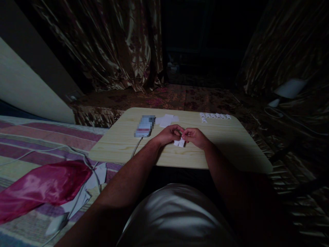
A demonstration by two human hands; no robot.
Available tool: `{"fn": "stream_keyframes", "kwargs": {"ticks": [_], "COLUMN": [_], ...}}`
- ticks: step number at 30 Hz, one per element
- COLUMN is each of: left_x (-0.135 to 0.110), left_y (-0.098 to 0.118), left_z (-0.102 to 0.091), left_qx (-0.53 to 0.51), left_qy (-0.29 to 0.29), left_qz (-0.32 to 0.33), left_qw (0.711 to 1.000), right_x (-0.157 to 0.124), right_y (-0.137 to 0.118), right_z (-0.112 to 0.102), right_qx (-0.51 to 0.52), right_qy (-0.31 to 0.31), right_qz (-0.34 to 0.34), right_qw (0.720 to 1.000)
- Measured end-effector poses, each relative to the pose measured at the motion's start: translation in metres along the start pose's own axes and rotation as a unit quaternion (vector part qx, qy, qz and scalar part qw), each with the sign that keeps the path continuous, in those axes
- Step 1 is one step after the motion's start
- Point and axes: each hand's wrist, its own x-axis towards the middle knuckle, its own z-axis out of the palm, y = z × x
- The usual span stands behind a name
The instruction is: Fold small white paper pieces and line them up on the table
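Both my hands meet over a small piece of folded white paper (179, 142) near the middle of the wooden table (118, 144). My left hand (169, 133) has its fingers curled onto the paper's far edge. From the other side, my right hand (194, 136) pinches the same paper, its fingertips close to those of the left. Creases run across the part of the paper that faces me; the far part is hidden under my fingers. Beyond my left hand lie flat white paper sheets (167, 120).
Several small folded paper pieces (216, 116) line the table's far right. A phone-like device (145, 126), blurred out, lies left with a white cable (136, 148). Left of the table, a striped bed holds a pink shiny cloth (48, 185) and loose papers (87, 192). A lamp (290, 88) stands right.
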Motion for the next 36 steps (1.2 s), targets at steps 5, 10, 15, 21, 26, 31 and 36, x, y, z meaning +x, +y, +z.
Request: {"fn": "stream_keyframes", "kwargs": {"ticks": [5, 10, 15, 21, 26, 31, 36], "left_x": [-0.0003, -0.0009, -0.0005, 0.0003, 0.0001, 0.0008, 0.0015], "left_y": [0.0036, 0.0047, 0.0036, 0.0030, 0.0029, 0.0020, 0.0016], "left_z": [0.0022, 0.0025, 0.0018, 0.0013, 0.0014, 0.0008, 0.0007], "left_qx": [-0.009, -0.014, -0.008, -0.014, -0.011, -0.010, -0.010], "left_qy": [0.001, 0.007, 0.002, -0.004, -0.005, -0.009, -0.013], "left_qz": [-0.007, -0.012, -0.006, -0.008, -0.002, -0.005, -0.010], "left_qw": [1.000, 1.000, 1.000, 1.000, 1.000, 1.000, 1.000], "right_x": [0.0000, -0.0005, 0.0001, -0.0003, -0.0002, 0.0000, -0.0003], "right_y": [-0.0007, -0.0018, -0.0005, -0.0007, 0.0006, 0.0008, -0.0021], "right_z": [0.0011, 0.0017, 0.0008, 0.0008, 0.0001, 0.0005, 0.0019], "right_qx": [0.000, -0.005, -0.002, 0.000, -0.008, -0.006, -0.016], "right_qy": [0.004, 0.006, 0.001, -0.001, 0.001, 0.002, 0.001], "right_qz": [0.002, 0.006, 0.002, -0.002, 0.004, 0.003, 0.004], "right_qw": [1.000, 1.000, 1.000, 1.000, 1.000, 1.000, 1.000]}}
